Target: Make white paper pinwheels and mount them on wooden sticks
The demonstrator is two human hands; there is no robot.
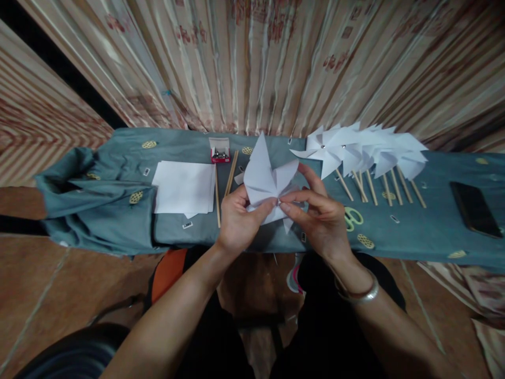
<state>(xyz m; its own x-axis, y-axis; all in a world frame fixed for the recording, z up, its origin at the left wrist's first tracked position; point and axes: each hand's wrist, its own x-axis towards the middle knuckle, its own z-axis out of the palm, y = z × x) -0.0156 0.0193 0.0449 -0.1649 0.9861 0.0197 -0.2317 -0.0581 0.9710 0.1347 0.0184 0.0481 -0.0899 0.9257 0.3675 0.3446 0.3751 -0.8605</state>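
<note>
A white paper pinwheel [260, 173] is held up over the near edge of the table, its blades folded toward the middle. My left hand [240, 221] grips it from the left, thumb pressed near the centre. From the right, my right hand [321, 216] pinches at the same centre, where a small shiny pin head [278, 202] shows between the fingertips. Behind the left hand lie a few thin wooden sticks [232, 171]. Beside them is a small red and white box [220, 152] of metal pins. Green-handled scissors [353, 218] lie partly hidden behind the right hand.
A stack of white paper squares [183, 187] lies left of the sticks. Several pinwheels on sticks [366, 150] overlap at the back right. A dark phone [475, 208] rests at the far right. The blue-green cloth [94, 205] bunches at the left end; a curtain [252, 68] hangs behind.
</note>
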